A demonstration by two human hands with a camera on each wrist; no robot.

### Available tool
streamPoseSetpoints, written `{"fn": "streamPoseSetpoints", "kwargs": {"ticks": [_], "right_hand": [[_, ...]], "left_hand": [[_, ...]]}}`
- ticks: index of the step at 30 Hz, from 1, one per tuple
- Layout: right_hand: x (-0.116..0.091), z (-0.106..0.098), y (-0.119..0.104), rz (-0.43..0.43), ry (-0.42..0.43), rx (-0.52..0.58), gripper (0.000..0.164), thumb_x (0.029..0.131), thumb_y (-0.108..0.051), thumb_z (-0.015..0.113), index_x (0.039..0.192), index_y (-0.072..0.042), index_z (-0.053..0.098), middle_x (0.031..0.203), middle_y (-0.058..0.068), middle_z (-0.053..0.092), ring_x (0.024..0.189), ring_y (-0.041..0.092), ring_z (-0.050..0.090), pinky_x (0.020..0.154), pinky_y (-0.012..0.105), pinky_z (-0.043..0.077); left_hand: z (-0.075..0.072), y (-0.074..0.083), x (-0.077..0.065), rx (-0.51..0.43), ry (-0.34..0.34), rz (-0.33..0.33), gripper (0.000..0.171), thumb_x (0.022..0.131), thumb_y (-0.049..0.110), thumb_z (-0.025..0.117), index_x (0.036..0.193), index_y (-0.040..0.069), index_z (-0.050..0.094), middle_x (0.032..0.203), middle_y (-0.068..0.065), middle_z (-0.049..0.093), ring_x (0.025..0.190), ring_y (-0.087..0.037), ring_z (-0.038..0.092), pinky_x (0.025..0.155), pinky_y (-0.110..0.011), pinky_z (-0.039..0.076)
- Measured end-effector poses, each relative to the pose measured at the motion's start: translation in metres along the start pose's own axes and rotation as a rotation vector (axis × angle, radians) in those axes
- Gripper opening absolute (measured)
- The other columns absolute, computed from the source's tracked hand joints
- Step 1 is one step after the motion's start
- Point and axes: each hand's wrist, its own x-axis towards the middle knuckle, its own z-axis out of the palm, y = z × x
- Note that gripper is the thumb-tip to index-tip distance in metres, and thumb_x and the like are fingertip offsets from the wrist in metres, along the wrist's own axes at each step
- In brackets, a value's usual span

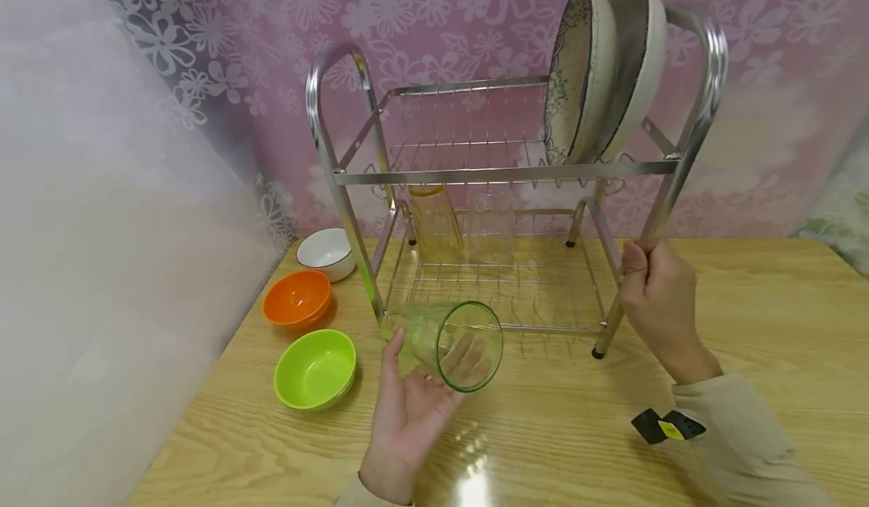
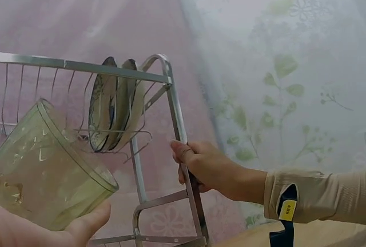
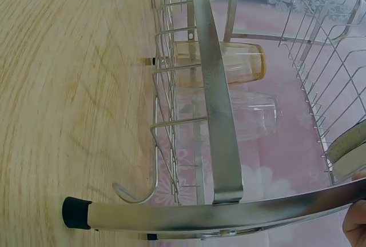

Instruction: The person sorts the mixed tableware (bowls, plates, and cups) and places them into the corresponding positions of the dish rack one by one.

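Observation:
My left hand (image 1: pixel 410 420) holds a green-tinted drinking glass (image 1: pixel 422 330) tilted on its side, with the rim turned toward the head camera. The thumb lies along the glass's left side, and the fingers show through it from behind. The left wrist view has the same glass (image 2: pixel 48 167) close up above the palm. My right hand (image 1: pixel 660 307) grips the right front leg of a two-tier metal dish rack (image 1: pixel 509 176). In the right wrist view only a bit of that hand (image 3: pixel 355 227) shows at the edge. The glass is in front of the rack's lower tier.
Two patterned dishes (image 1: pixel 600 77) stand on edge at the upper tier's right. A yellow glass (image 1: pixel 437 228) and a clear glass (image 1: pixel 492 228) stand on the lower tier. Left of the rack sit white (image 1: pixel 326 250), orange (image 1: pixel 297 299) and lime-green (image 1: pixel 315 371) bowls.

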Motion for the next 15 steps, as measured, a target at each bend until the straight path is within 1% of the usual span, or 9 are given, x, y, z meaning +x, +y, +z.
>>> {"fn": "streamPoseSetpoints", "kwargs": {"ticks": [2, 3, 4, 6, 7, 9, 11, 13, 15], "right_hand": [[0.001, -0.004, -0.001, -0.007, -0.04, -0.026, 0.024, 0.098, -0.006, 0.05, 0.078, 0.005, 0.053, 0.057, 0.009, 0.05, 0.046, -0.003, 0.033, 0.037, 0.015, 0.026], [0.002, -0.007, -0.002, -0.005, -0.065, -0.041, 0.024, 0.097, -0.006, 0.05, 0.076, 0.004, 0.052, 0.056, 0.007, 0.048, 0.045, -0.002, 0.033, 0.036, 0.015, 0.026], [0.003, -0.009, -0.004, -0.002, -0.094, -0.057, 0.024, 0.097, -0.006, 0.05, 0.075, 0.002, 0.051, 0.055, 0.006, 0.046, 0.044, 0.0, 0.032, 0.035, 0.015, 0.025], [0.006, -0.015, -0.007, 0.016, -0.152, -0.093, 0.024, 0.095, -0.006, 0.049, 0.072, -0.001, 0.049, 0.055, 0.004, 0.044, 0.043, 0.002, 0.032, 0.035, 0.016, 0.026], [0.007, -0.017, -0.009, 0.03, -0.177, -0.106, 0.025, 0.095, -0.006, 0.048, 0.071, -0.002, 0.048, 0.055, 0.003, 0.043, 0.043, 0.004, 0.032, 0.035, 0.016, 0.026], [0.009, -0.02, -0.013, 0.066, -0.217, -0.122, 0.025, 0.096, -0.008, 0.047, 0.072, -0.003, 0.048, 0.056, 0.004, 0.044, 0.043, 0.006, 0.033, 0.035, 0.018, 0.026], [0.01, -0.021, -0.016, 0.096, -0.252, -0.131, 0.026, 0.097, -0.008, 0.045, 0.073, -0.003, 0.049, 0.057, 0.005, 0.045, 0.043, 0.007, 0.033, 0.035, 0.019, 0.027], [0.011, -0.022, -0.018, 0.129, -0.286, -0.133, 0.027, 0.099, -0.009, 0.043, 0.074, -0.002, 0.049, 0.058, 0.006, 0.046, 0.043, 0.009, 0.035, 0.035, 0.021, 0.029], [0.013, -0.023, -0.021, 0.158, -0.327, -0.129, 0.028, 0.1, -0.011, 0.041, 0.075, -0.001, 0.049, 0.059, 0.007, 0.047, 0.043, 0.011, 0.037, 0.035, 0.022, 0.031]], "left_hand": [[0.005, 0.0, 0.002, 0.065, -0.05, -0.007, 0.08, 0.097, 0.046, 0.051, 0.15, 0.008, 0.005, 0.155, -0.022, 0.014, 0.139, -0.038, 0.029, 0.112, -0.048, 0.032], [0.008, 0.001, 0.003, 0.097, -0.073, -0.008, 0.078, 0.097, 0.045, 0.05, 0.15, 0.008, 0.004, 0.155, -0.022, 0.014, 0.139, -0.038, 0.029, 0.112, -0.049, 0.032], [0.011, 0.002, 0.005, 0.133, -0.088, -0.005, 0.076, 0.098, 0.044, 0.05, 0.149, 0.008, 0.006, 0.154, -0.023, 0.016, 0.138, -0.039, 0.031, 0.111, -0.05, 0.034], [0.018, 0.005, 0.01, 0.218, -0.103, 0.024, 0.062, 0.098, 0.04, 0.05, 0.143, 0.009, 0.019, 0.148, -0.018, 0.03, 0.131, -0.034, 0.042, 0.106, -0.044, 0.041], [0.021, 0.007, 0.014, 0.286, -0.112, 0.048, 0.054, 0.098, 0.039, 0.049, 0.138, 0.01, 0.028, 0.141, -0.016, 0.039, 0.125, -0.031, 0.049, 0.101, -0.04, 0.046], [0.028, 0.01, 0.021, 0.44, -0.141, 0.108, 0.031, 0.099, 0.034, 0.049, 0.122, 0.014, 0.043, 0.123, -0.008, 0.053, 0.111, -0.024, 0.057, 0.091, -0.034, 0.05], [0.035, 0.013, 0.03, 0.636, -0.165, 0.182, 0.019, 0.097, 0.029, 0.05, 0.111, 0.016, 0.051, 0.111, -0.002, 0.055, 0.099, -0.017, 0.057, 0.078, -0.028, 0.05], [0.043, 0.016, 0.038, 0.859, -0.193, 0.244, 0.024, 0.095, 0.027, 0.055, 0.116, 0.017, 0.052, 0.116, -0.004, 0.055, 0.102, -0.018, 0.057, 0.078, -0.029, 0.051], [0.051, 0.019, 0.045, 1.098, -0.174, 0.296, 0.038, 0.091, 0.029, 0.063, 0.124, 0.017, 0.051, 0.124, -0.006, 0.053, 0.108, -0.02, 0.056, 0.083, -0.033, 0.051]]}}
